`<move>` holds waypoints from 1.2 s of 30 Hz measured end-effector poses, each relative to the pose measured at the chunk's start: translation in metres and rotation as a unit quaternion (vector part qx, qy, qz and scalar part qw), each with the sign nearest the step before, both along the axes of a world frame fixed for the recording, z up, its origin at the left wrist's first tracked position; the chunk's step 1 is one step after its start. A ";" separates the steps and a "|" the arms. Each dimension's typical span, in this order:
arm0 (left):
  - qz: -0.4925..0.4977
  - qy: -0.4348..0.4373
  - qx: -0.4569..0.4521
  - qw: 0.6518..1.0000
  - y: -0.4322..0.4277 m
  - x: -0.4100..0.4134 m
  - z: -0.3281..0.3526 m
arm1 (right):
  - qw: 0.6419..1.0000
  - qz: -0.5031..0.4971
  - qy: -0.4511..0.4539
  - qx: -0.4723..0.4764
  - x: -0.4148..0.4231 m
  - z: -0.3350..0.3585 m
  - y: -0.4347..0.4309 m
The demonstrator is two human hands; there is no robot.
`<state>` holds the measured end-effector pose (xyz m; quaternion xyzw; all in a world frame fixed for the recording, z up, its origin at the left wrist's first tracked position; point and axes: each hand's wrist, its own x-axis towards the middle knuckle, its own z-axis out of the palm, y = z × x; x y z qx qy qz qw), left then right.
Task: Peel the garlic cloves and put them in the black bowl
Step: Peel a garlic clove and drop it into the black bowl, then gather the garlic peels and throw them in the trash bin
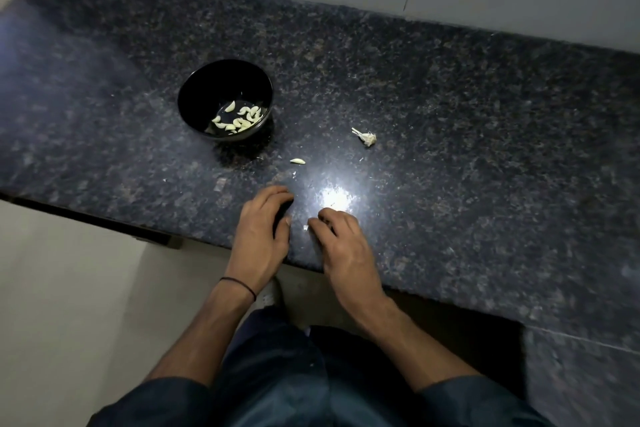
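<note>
Nearest, at the front edge of the counter (450, 149): left hand (263, 229) cupped knuckles-up on the stone, fingers curled over a dark hollow, contents, if any, hidden. Just to its right, right hand (346, 246) with fingers loosely bent, tips down on the granite, nothing visible between them. A tiny white scrap (305, 227) just beside the thumb, between the two hands.

Farther out, apart from both hands and slightly right of the left one: a single pale garlic clove (298, 161), flat on the counter, in no grip. Likely feather-light, firm yet easily bruised, slick once bare and prone to skid on polished stone. Best pinched across its plump middle between thumb and forefinger, any skin started from the blunt root end. Whether already peeled, too small to tell.

Right of it and a little farther: a dry stem and root stub (365, 138), papery, probably waste.

Farthest, left of the loose clove and close by: black bowl (214, 87), upright, a scatter of peeled cloves (244, 118) on its bottom. Only a brief carry from clove to bowl, away and to the left.
</note>
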<state>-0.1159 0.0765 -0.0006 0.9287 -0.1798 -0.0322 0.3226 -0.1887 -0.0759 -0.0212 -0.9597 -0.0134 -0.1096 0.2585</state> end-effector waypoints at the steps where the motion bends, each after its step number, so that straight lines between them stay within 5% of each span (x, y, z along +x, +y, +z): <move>1: 0.003 0.001 -0.001 1.000 0.000 -0.001 0.000 | 1.000 0.009 -0.011 0.004 0.000 -0.002 -0.004; 12: -0.003 0.012 -0.022 1.000 0.003 0.000 0.002 | 0.989 0.091 -0.068 -0.093 0.011 0.005 -0.030; 14: -0.012 0.012 -0.020 1.000 0.005 0.001 0.002 | 0.996 0.066 -0.051 -0.044 0.014 0.007 -0.028; 16: -0.022 0.010 -0.020 1.000 0.007 0.004 0.001 | 0.994 -0.011 -0.021 0.107 0.017 0.013 -0.024; 19: -0.053 0.007 -0.023 0.998 0.009 0.008 0.001 | 0.904 -0.195 0.032 0.378 0.021 0.034 -0.021; 23: -0.128 -0.012 -0.046 0.991 0.011 0.020 -0.001 | 0.790 -0.307 0.039 0.529 0.015 0.056 -0.025; 36: -0.386 -0.044 -0.118 0.914 -0.003 0.071 -0.020 | 0.516 -0.459 -0.108 0.714 -0.009 0.058 0.044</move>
